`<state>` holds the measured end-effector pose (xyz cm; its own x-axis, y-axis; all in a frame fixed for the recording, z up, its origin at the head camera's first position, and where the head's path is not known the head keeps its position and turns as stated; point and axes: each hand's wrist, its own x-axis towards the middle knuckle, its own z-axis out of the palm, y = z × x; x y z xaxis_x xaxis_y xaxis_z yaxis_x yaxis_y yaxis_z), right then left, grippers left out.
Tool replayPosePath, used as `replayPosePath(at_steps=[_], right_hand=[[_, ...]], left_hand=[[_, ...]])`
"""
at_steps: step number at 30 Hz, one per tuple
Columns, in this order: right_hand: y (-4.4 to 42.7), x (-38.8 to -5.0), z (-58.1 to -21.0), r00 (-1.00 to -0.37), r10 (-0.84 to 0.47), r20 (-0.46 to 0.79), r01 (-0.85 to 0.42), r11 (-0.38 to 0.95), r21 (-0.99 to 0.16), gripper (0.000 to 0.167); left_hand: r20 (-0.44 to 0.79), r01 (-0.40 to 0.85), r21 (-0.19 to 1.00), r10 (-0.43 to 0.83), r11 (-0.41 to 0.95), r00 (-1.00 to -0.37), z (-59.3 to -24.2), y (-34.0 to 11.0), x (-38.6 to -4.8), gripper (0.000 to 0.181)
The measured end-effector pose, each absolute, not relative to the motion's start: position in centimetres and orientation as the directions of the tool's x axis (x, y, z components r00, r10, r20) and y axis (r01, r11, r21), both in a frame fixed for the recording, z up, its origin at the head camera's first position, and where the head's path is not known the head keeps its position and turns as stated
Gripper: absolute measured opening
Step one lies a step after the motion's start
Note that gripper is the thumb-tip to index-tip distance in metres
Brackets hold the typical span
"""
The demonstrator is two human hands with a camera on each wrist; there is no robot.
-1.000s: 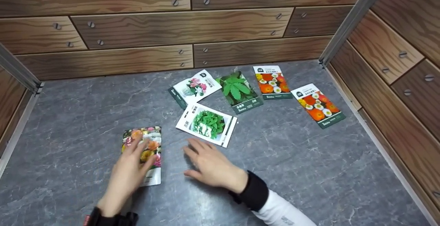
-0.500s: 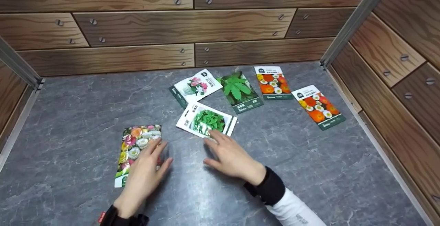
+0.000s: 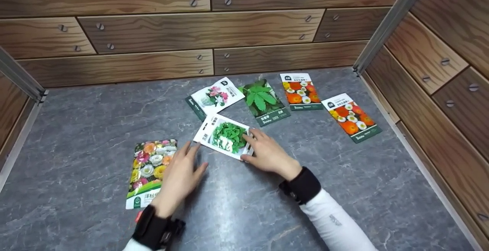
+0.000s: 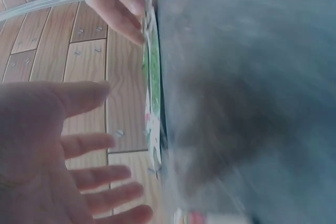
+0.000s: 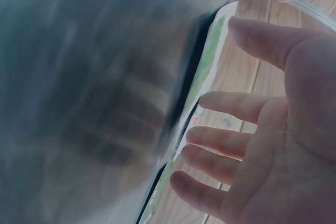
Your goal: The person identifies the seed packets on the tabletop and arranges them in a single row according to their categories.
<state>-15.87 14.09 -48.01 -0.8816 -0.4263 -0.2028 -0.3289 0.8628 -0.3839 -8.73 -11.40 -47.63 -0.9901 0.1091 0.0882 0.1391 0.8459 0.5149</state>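
Note:
A white packet with green leaves (image 3: 229,136) lies at the middle of the grey surface. My right hand (image 3: 271,153) has its fingers spread over that packet's right end; in the right wrist view the fingers of my right hand (image 5: 252,124) are extended beside a packet edge (image 5: 207,61). My left hand (image 3: 179,176) is between the leafy packet and a colourful flower packet (image 3: 147,170), its fingertips near the leafy packet's lower left corner and part of it covering the flower packet's right side. In the left wrist view my left hand (image 4: 68,156) shows loose, spread fingers holding nothing.
Behind the leafy packet lie a pink-flower packet (image 3: 216,96) and a dark green leaf packet (image 3: 263,100). Two orange-flower packets (image 3: 301,92) (image 3: 351,117) lie to the right. Wood-patterned walls (image 3: 153,65) stand at the back and sides of the grey surface (image 3: 344,190).
My left hand has moved right, off most of the colourful flower packet. My right hand has moved right and away from me onto the leafy packet's right end. The packets look unmoved.

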Motion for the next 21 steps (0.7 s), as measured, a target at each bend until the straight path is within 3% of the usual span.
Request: replayPosePath(at_steps=[6,17,19,21], right_hand=[[14.3,-17.6,-48.3,-0.885,-0.424,-0.190,-0.329,0.860,-0.390,0.077],[13.4,-17.8,-48.0,-0.921,-0.365,-0.137,-0.286,0.871,-0.400,0.083],[13.2,-17.4,-47.7,-0.945,-0.311,-0.107,-0.232,0.860,-0.455,0.076],[13.2,-17.1,-47.4,-0.961,-0.269,-0.064,-0.193,0.818,-0.541,0.055]], left_hand=[[0.037,0.111,0.531,0.108,0.840,-0.993,-48.0,-9.5,-10.3,0.067],[-0.071,0.116,0.466,0.168,0.877,-0.983,-49.1,-7.9,-11.4,0.059],[-0.065,0.125,0.461,0.174,0.878,-0.983,-49.1,-7.8,-11.4,0.059],[-0.048,0.132,0.468,0.174,0.874,-0.984,-49.2,-7.9,-11.3,0.060]])
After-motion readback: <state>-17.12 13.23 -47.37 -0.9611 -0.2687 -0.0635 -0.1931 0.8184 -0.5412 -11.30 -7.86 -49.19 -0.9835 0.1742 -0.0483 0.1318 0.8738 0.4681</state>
